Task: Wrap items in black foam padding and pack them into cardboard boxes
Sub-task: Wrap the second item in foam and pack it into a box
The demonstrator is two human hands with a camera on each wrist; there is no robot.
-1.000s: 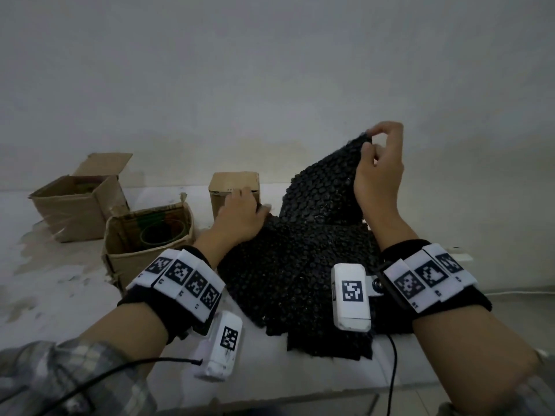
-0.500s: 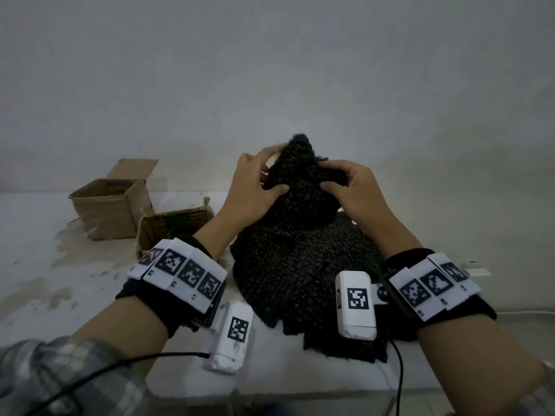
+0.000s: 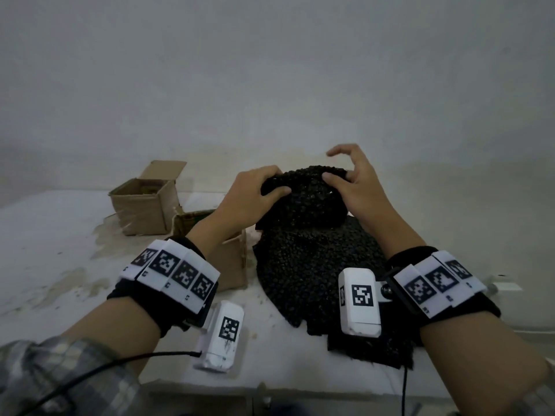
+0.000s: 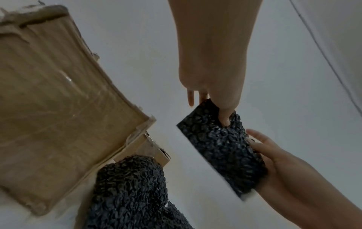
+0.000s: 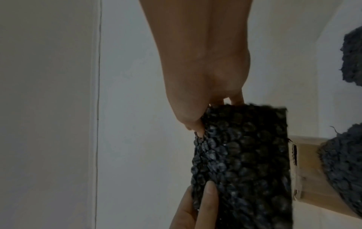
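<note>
A bundle wrapped in black bubbly foam point(image 3: 303, 202) is held just above the pile of black foam sheets point(image 3: 315, 274) on the white table. My left hand point(image 3: 270, 187) grips its left end, thumb on the near face and fingers over the top. My right hand point(image 3: 342, 175) holds the right end, thumb pressed into the foam and index finger lifted clear. In the left wrist view the bundle point(image 4: 221, 148) sits between my left thumb and my right hand point(image 4: 274, 155). In the right wrist view the bundle point(image 5: 245, 162) fills the lower middle. The wrapped item is hidden.
An open cardboard box point(image 3: 144, 205) stands at the back left. A second open box point(image 3: 231, 262) sits close to the foam pile, partly behind my left forearm; its side point(image 4: 58, 100) fills the left wrist view. A wall rises behind the table.
My right hand brought the raised foam corner down over the item my left hand held. Both hands closed on it, and the peaked foam is now pressed into a flatter bundle.
</note>
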